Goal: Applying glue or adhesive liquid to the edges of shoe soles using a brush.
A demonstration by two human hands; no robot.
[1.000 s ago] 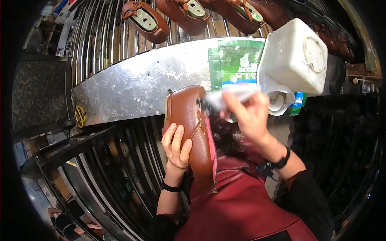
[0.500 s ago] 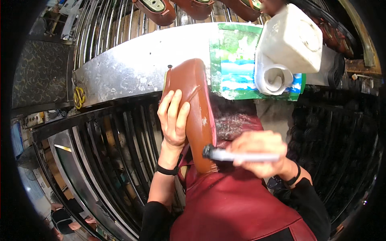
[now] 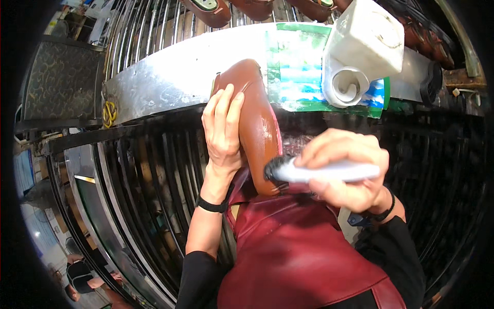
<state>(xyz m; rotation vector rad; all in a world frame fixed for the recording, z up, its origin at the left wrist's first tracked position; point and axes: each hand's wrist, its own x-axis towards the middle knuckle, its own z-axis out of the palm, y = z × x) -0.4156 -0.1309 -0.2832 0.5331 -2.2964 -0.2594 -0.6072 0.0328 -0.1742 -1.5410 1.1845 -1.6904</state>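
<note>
A brown leather shoe (image 3: 257,123) lies lengthwise before me, its far end against the metal table edge and its near end by my apron. My left hand (image 3: 224,123) is closed around its left side, fingers over the leather. A pink strip (image 3: 276,126) runs along its right lower edge. In my right hand (image 3: 345,147) is a brush (image 3: 278,169) with a pale handle and black bristles. The bristles are at the right side of the near end, slightly blurred; whether they press on the leather I cannot tell.
On the metal table (image 3: 154,87), a white plastic container (image 3: 365,41) and a white cup-like opening (image 3: 347,85) stand on a green-and-blue plastic sheet (image 3: 296,98). More brown shoes (image 3: 252,10) sit beyond on metal rods. Yellow-handled scissors (image 3: 109,114) hang left. Another person (image 3: 80,278) is at lower left.
The shoe and my left hand sit slightly farther up the picture, and less of the pink strip shows. My right hand and the brush have moved up too, beside the shoe's near end.
</note>
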